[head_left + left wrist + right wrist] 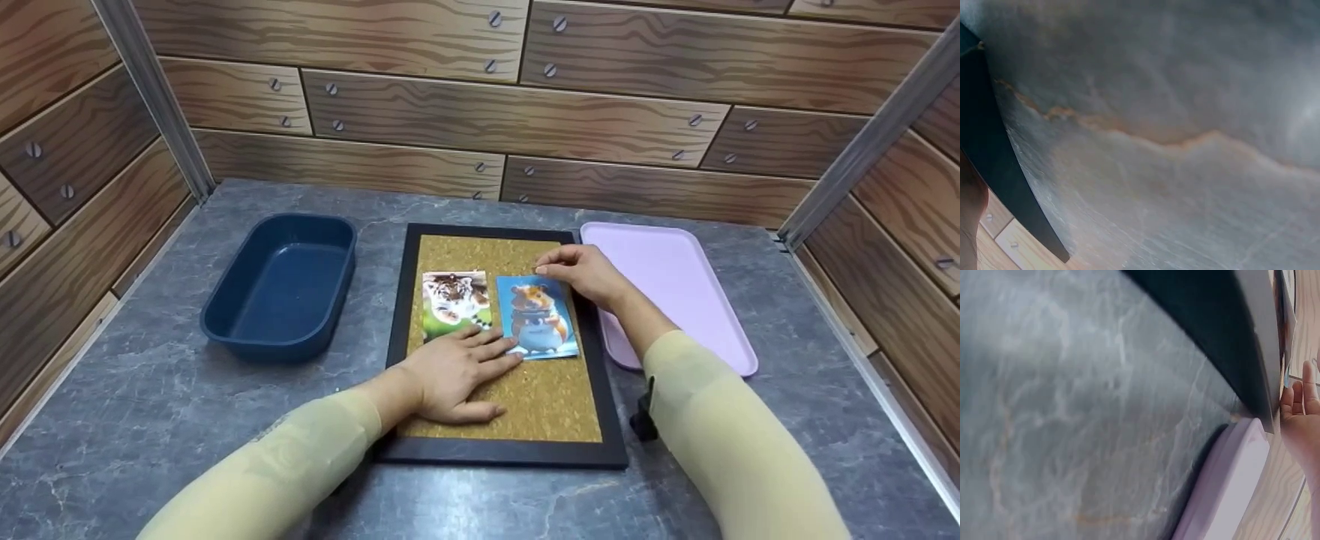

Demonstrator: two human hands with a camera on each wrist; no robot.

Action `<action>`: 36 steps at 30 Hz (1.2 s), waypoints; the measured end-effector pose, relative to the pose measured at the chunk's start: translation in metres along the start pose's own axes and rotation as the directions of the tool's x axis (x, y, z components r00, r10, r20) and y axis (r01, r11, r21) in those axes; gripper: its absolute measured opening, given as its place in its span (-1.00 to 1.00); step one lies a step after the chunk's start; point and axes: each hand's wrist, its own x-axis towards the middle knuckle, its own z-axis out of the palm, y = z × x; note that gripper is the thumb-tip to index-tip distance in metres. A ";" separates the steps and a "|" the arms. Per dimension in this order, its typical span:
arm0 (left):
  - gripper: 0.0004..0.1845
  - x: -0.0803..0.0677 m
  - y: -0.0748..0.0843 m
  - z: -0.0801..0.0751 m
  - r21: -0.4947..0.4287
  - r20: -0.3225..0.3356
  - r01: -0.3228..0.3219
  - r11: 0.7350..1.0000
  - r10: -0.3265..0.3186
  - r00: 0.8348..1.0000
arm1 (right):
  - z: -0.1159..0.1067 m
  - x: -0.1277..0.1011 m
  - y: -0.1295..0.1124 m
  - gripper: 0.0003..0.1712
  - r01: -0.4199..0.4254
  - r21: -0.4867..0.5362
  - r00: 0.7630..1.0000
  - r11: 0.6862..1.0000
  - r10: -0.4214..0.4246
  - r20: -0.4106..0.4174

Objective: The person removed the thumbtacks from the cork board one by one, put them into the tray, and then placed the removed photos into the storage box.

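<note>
A black-framed cork board (pixel 540 401) lies on the table with two pictures on it. The left one, a tiger picture (pixel 456 296), has a small dark spot at its top edge. To its right is a hamster picture (pixel 537 315) on a blue ground. My left hand (pixel 461 375) lies flat with spread fingers, covering the lower tiger picture and reaching the hamster picture's lower left corner. At the hamster picture's top edge my right hand (pixel 589 277) pinches thumb and fingertips together around something small; I cannot tell what it is.
A dark blue bin (pixel 225 322) stands left of the board. On the right, a lilac tray (pixel 675 277) sits close against the frame, partly under my right forearm. Wood-patterned panels (pixel 420 105) wall in the back and both sides of the grey marbled table (pixel 135 420).
</note>
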 end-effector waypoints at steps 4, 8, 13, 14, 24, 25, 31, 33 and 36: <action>-0.14 -0.001 -0.001 0.000 -0.010 0.007 0.003 1.000 -0.003 1.000 | -0.005 -0.001 -0.001 -0.68 0.012 0.008 1.000 1.000 -0.013 0.003; -0.14 -0.002 -0.001 0.000 -0.015 0.009 0.006 1.000 -0.005 1.000 | -0.012 -0.004 0.000 -0.68 0.027 0.019 1.000 0.999 -0.027 -0.006; -0.13 -0.003 -0.001 0.001 -0.016 0.015 0.007 1.000 -0.006 1.000 | -0.020 -0.008 -0.001 -0.68 0.048 0.014 0.998 0.999 -0.047 -0.031; -0.13 -0.003 -0.001 0.001 -0.017 0.017 0.007 1.000 -0.007 1.000 | -0.022 -0.008 -0.001 -0.68 0.053 0.017 0.998 0.998 -0.053 -0.034; -0.13 -0.002 -0.002 0.001 -0.007 0.011 0.004 1.000 -0.004 1.000 | -0.041 -0.015 -0.002 -0.65 0.066 0.008 0.996 0.998 -0.065 -0.055; -0.13 -0.002 -0.002 0.001 -0.010 0.012 0.004 1.000 -0.004 1.000 | -0.043 -0.016 -0.002 -0.64 0.065 0.011 0.996 0.998 -0.065 -0.057; -0.13 -0.002 -0.001 0.002 -0.020 0.026 0.011 1.000 -0.010 1.000 | -0.050 -0.021 -0.001 -0.67 0.065 0.003 0.996 0.998 -0.065 -0.064; -0.13 -0.001 -0.001 0.002 -0.015 0.024 0.009 1.000 -0.009 1.000 | -0.053 -0.023 0.000 -0.70 0.071 -0.003 0.995 0.997 -0.071 -0.065; -0.13 0.000 0.000 0.001 -0.010 0.018 0.002 1.000 -0.001 1.000 | -0.059 -0.027 0.001 -0.73 0.072 -0.001 0.995 0.997 -0.072 -0.075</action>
